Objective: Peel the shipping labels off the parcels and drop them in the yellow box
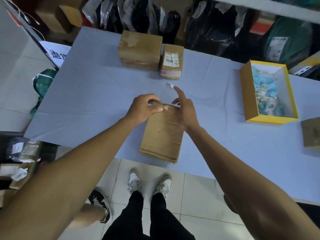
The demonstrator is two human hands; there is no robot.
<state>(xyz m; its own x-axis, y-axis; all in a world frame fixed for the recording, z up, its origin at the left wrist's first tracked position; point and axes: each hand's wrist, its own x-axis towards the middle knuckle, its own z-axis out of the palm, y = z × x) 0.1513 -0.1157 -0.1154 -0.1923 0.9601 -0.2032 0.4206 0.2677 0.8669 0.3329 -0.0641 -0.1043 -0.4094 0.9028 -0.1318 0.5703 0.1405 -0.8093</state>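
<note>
A flat brown cardboard parcel (162,135) lies at the table's front edge, with no label showing on its top face. My left hand (145,108) grips the parcel's far end, fingers curled over the edge. My right hand (185,108) is raised above the parcel's far right corner, blurred, index finger straight. A small white label scrap (170,85) sits at that fingertip, apart from the thumb. The yellow box (273,120) stands open at the right, with blue and white peeled scraps inside. At the back, a small parcel (170,73) carries a white shipping label (171,60).
A bigger brown box (140,49) stands at the back beside the small parcel. Another cardboard piece (310,135) lies at the right edge. Dark bags and cartons crowd the floor behind the light blue table (86,94). Another person's shoe (100,205) is near my feet.
</note>
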